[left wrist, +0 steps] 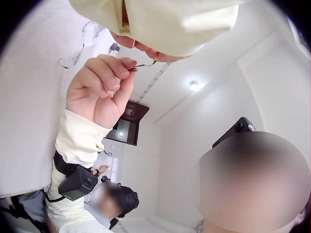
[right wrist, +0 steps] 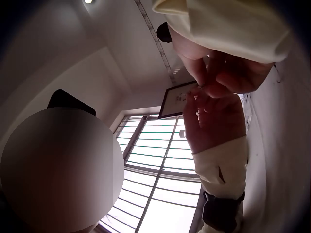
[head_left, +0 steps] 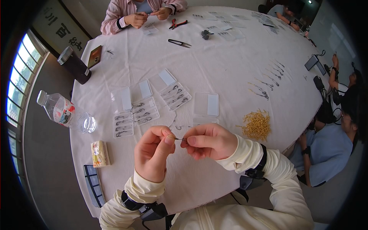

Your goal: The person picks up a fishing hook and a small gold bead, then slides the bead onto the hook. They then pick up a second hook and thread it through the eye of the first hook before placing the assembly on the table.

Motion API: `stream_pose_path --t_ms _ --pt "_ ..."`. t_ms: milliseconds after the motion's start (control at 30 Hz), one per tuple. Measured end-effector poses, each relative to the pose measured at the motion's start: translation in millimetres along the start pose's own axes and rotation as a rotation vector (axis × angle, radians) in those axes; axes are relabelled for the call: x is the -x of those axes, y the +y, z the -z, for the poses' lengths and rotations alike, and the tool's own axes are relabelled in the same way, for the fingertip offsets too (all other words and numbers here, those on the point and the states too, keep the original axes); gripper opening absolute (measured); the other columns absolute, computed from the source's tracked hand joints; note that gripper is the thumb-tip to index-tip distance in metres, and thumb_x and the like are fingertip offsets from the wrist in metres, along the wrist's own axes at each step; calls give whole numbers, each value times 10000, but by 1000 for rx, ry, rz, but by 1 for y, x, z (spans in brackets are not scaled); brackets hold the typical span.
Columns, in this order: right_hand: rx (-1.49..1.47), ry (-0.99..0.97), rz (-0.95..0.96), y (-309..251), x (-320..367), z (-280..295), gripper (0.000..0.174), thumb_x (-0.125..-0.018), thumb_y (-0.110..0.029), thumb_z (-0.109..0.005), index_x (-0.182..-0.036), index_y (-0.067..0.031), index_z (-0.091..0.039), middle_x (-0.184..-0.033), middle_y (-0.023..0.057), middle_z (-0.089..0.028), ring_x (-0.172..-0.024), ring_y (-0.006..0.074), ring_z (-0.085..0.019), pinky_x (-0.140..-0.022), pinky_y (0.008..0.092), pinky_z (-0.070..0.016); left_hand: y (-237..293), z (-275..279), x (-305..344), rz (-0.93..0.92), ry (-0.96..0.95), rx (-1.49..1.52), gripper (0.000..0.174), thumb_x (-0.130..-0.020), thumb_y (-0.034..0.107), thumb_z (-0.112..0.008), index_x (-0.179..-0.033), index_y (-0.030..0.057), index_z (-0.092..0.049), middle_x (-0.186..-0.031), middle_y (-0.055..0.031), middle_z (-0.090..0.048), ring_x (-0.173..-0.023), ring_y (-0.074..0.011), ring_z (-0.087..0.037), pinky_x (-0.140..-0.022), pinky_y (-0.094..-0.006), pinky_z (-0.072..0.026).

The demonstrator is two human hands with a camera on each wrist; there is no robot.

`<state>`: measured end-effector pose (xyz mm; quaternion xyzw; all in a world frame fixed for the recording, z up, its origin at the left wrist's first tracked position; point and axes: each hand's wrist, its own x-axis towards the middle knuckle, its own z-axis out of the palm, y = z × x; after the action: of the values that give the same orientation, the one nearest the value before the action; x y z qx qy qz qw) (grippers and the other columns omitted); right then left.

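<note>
Between the fingertips of both hands, low over the table's near side, stretches a short, thin dark fishing rig [head_left: 178, 139] with a small gold end. My left hand [head_left: 151, 155] pinches the gold end between thumb and index finger. The dark end is pinched by my right hand [head_left: 210, 142], whose fingertips hide part of it. Just beyond the hands lie a loose hook with line [head_left: 177, 125] and a clear plastic box [head_left: 206, 109] with its lid raised. Left of that, several open boxes [head_left: 175, 96] hold dark hooks in rows. A pile of small gold pieces [head_left: 257, 124] lies to the right.
A water bottle [head_left: 64, 111], tissue pack [head_left: 100, 154] and dark tumbler [head_left: 74, 65] stand at the left edge. Finished-looking gold-and-dark rigs [head_left: 263, 84] lie in a row at right. Farther off are thread snips [head_left: 179, 43], red pliers [head_left: 178, 24] and another person's hands [head_left: 136, 20].
</note>
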<state>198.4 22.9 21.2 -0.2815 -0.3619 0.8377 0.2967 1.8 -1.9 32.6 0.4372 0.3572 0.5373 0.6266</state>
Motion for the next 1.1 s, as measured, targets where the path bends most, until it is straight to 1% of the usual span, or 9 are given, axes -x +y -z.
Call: stream_pose_path --t_ms 133,200,400,667,833,933,1000,1033,1100 --pt "-13 26 22 1 0 0 192 -955 -182 -595 -1035 -17 -651 -845 37 -641 -727 109 -585 -647 248 -454 -3 3 0 -21 -18 -5 90 -947 73 -546 -1011 10 -542 -850 -16 -527 -724 -92 -495 -697 -279 -409" --pt "83 61 123 1 -1 -1 213 -954 -205 -608 -1038 -16 -659 -867 48 -667 -722 105 -621 -629 210 -466 -4 3 0 -22 -19 -17 88 -947 71 -548 -1008 8 -545 -857 -16 -529 -726 -91 -497 -695 -275 -411" --pt "263 194 134 -7 2 -4 228 -955 -217 -610 -1023 -7 -667 -827 60 -688 -681 112 -646 -587 209 -468 -5 -1 1 -5 12 -59 79 -952 68 -556 -998 5 -559 -877 -17 -541 -733 -91 -503 -687 -254 -417" --pt "328 111 122 -6 2 -1 237 -967 -222 -584 -1007 -3 -666 -814 59 -681 -651 107 -631 -572 217 -463 -8 1 0 4 -9 -88 112 -974 111 -557 -1017 8 -554 -879 -21 -548 -740 -101 -526 -692 -255 -437" --pt "321 45 96 -4 1 0 245 -977 -230 -563 -1005 -8 -664 -794 43 -666 -642 104 -619 -564 215 -455 -11 2 -1 5 -71 27 107 -989 111 -521 -1049 23 -528 -900 -40 -574 -816 -133 -581 -752 -278 -472" --pt "338 20 81 -7 2 -2 213 -972 -201 -565 -1011 -7 -645 -825 44 -659 -674 103 -620 -589 220 -476 -11 1 -1 9 -74 163 118 -981 110 -551 -1041 8 -552 -933 -37 -577 -843 -126 -570 -794 -276 -464" --pt "371 130 193 -7 4 -8 99 -933 -83 -584 -985 -3 -614 -874 52 -647 -743 115 -625 -654 247 -500 -11 2 -1 14 -91 207 114 -981 106 -547 -1041 9 -552 -938 -40 -574 -855 -132 -570 -807 -285 -460" --pt "372 130 193 -4 2 -7 99 -933 -83 -584 -985 -3 -614 -874 52 -647 -743 115 -625 -654 247 -500 -11 2 -1 20 -108 251 110 -981 102 -544 -1041 10 -552 -944 -42 -571 -866 -137 -571 -819 -294 -457" --pt "699 193 613 3 -3 -3 150 -871 -18 -644 -1014 -5 -600 -923 51 -649 -795 112 -639 -694 249 -530 -12 3 -2 10 -131 287 113 -983 104 -540 -1047 11 -549 -948 -44 -568 -873 -142 -571 -827 -297 -452"
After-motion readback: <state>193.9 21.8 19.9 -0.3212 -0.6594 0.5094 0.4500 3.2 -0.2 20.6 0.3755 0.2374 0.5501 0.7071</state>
